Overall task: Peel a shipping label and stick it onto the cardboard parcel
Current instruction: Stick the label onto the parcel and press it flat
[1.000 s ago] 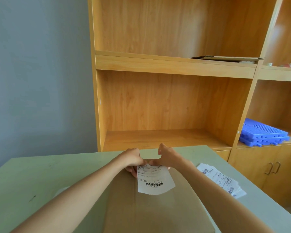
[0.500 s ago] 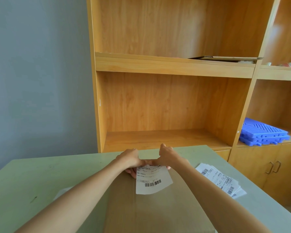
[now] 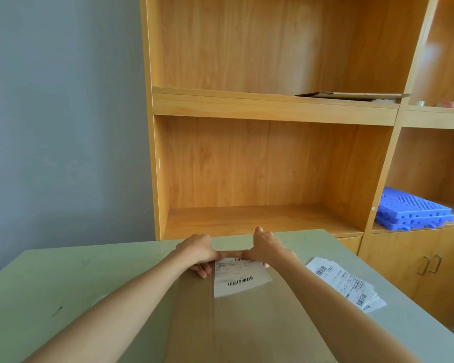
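A brown cardboard parcel lies in front of me on the pale green table. A white shipping label with a barcode lies on the parcel's far end, its near edge slightly lifted. My left hand holds the label's top left corner at the parcel's far edge. My right hand holds the top right corner, thumbs nearly meeting over the label's top edge. The fingertips are partly hidden behind the label and parcel edge.
A fanned stack of more shipping labels lies on the table to the right. Behind the table stands a wooden shelf unit with blue plastic trays at right and flat cardboard on an upper shelf.
The label has come down flatter onto the parcel's top, and both hands have shifted slightly toward the parcel's far edge and spread apart a little.
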{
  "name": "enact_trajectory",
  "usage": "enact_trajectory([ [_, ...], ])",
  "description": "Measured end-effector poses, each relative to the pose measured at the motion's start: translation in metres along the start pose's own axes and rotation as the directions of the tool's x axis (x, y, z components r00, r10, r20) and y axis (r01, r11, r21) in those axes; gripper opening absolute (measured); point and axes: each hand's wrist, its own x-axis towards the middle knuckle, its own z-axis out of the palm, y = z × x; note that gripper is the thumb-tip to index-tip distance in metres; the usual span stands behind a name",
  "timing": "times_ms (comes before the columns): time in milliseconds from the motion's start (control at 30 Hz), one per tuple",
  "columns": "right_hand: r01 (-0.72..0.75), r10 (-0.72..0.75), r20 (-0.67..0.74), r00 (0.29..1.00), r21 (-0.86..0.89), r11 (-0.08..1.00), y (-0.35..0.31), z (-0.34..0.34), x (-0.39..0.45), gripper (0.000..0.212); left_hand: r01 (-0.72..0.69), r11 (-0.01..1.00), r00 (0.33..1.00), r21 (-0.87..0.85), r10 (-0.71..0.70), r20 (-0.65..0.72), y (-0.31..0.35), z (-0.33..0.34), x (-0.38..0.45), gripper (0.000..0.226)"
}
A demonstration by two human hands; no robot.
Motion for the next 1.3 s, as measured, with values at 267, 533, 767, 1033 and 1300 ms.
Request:
enact_trajectory([
  [267,-0.036,0.034,0.014,0.999,0.124,0.992,0.024,-0.011,-0.006,0.057,-0.029,1.0,1.0,0.012,0.029,-0.011,-0.001,0.0,0.001,0.039],
  [533,-0.01,0.012,-0.033,0.999,0.045,0.999,0.024,-0.006,-0.009,0.069,-0.132,0.904,0.957,0.407,0.223,-0.186,0.001,0.004,-0.007,0.053],
  [767,-0.009,0.008,-0.029,1.0,-0.024,1.0,0.017,-0.001,-0.016,0.091,-0.173,0.79,0.837,0.587,0.433,-0.335,0.006,0.015,-0.009,0.059],
  [1033,0.046,-0.051,-0.046,0.998,-0.11,0.993,0.016,0.001,-0.03,0.108,-0.29,0.768,0.764,0.571,0.545,-0.345,0.004,0.025,-0.017,0.057],
  [1300,0.118,-0.117,0.02,0.993,-0.101,0.988,0.018,0.002,-0.04,0.099,-0.311,0.763,0.79,0.568,0.539,-0.293,0.001,0.026,-0.03,0.065],
])
